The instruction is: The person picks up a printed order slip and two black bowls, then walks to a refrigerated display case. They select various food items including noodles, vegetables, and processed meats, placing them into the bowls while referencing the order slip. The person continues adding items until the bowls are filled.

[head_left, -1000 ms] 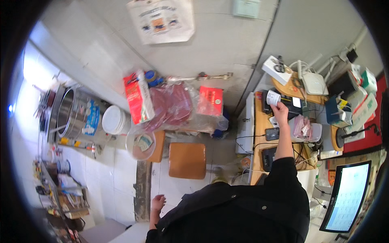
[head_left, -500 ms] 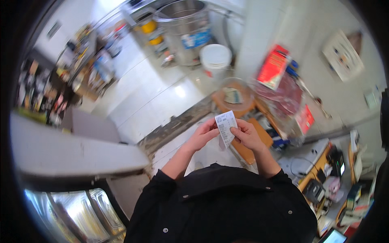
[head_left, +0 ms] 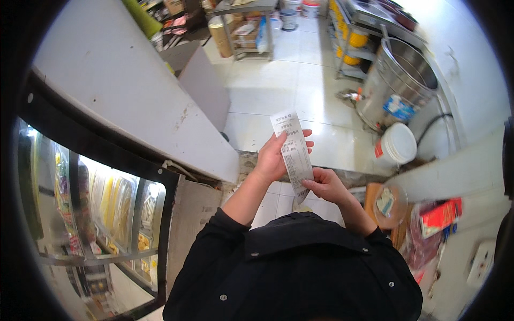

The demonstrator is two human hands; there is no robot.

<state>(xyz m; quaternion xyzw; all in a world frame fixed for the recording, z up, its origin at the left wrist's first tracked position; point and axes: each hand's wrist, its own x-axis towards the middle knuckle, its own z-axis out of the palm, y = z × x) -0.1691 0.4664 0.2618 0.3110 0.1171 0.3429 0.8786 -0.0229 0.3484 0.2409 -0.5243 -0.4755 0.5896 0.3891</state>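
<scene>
A long white printed receipt (head_left: 294,152) is stretched out in front of my chest, held by both hands. My left hand (head_left: 273,157) grips its upper part, thumb on the printed face and fingertips showing past the right edge. Lower down, my right hand (head_left: 325,185) pinches the strip between thumb and fingers near its bottom end. The end of the paper curls below the right thumb.
A lit glass-fronted display case (head_left: 107,198) with trays of food stands at left, beside a white partition (head_left: 144,91). Ahead are a tall steel pot (head_left: 399,80), a white lidded bucket (head_left: 397,143) and a metal table (head_left: 246,8). A clear round container (head_left: 390,200) sits at right.
My view has turned left, bringing the display case further in. The receipt, folded or bunched before, is now spread to its length, and my left hand has moved up along it.
</scene>
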